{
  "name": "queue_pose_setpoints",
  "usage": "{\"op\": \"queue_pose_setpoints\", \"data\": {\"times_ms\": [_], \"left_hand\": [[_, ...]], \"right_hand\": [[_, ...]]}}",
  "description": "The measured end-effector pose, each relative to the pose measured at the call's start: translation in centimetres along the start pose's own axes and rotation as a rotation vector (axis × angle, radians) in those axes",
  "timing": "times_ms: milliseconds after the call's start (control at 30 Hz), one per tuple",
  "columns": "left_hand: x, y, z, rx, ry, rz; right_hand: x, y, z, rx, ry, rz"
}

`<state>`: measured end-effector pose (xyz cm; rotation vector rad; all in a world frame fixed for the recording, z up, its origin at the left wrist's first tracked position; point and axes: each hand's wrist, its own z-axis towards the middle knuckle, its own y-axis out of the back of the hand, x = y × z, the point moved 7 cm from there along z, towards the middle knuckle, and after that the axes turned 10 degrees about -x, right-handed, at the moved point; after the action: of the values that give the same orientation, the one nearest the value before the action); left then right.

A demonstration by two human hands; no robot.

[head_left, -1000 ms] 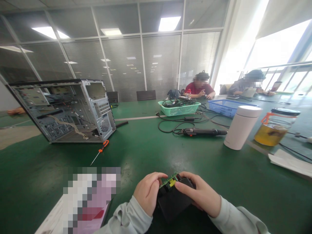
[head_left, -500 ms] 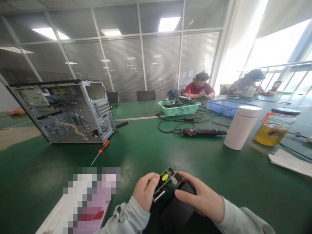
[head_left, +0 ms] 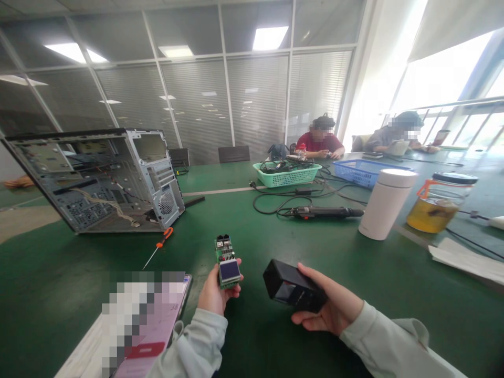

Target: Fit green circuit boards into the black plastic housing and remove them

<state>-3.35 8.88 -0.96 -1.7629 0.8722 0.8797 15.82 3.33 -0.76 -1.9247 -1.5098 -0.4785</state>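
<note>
My left hand (head_left: 220, 291) holds a green circuit board (head_left: 227, 257) with a small dark display screen at its near end and black parts at its far end. The fingers wrap its near part from beneath. Off to the right, my right hand (head_left: 326, 304) grips a black hollow box-shaped case (head_left: 295, 286) by its right end, thumb on top. The open end of the case points left, toward the board. Board and case are apart, both held above the green table (head_left: 252, 320).
An open computer case (head_left: 129, 184) stands at left, with an orange-handled screwdriver (head_left: 158, 244) before it. Beyond my hands lie a corded electric screwdriver (head_left: 323, 212), a green basket (head_left: 289, 177) of cables and a white bottle (head_left: 388, 205). A phone (head_left: 153, 336) lies near left; two people sit beyond.
The board has come away from the black case and moved left and up in my left hand. My right hand has lifted the case and turned its open end leftward.
</note>
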Motion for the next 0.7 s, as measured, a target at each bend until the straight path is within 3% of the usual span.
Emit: {"op": "queue_pose_setpoints", "data": {"times_ms": [200,367,533,700], "left_hand": [[0.3,-0.2,-0.1,0.019,0.002,0.03],[0.5,-0.2,-0.1,0.023,-0.005,0.03],[0.6,-0.1,0.0,0.052,-0.002,0.039],[0.5,-0.3,-0.2,0.074,-0.007,0.04]], "right_hand": [[-0.8,-0.7,-0.3,0.181,-0.139,0.118],[-1.2,-0.7,0.0,0.201,-0.154,0.145],[-0.8,-0.7,0.0,0.211,-0.122,0.181],[-0.2,-1.0,0.0,0.192,0.002,0.104]]}}
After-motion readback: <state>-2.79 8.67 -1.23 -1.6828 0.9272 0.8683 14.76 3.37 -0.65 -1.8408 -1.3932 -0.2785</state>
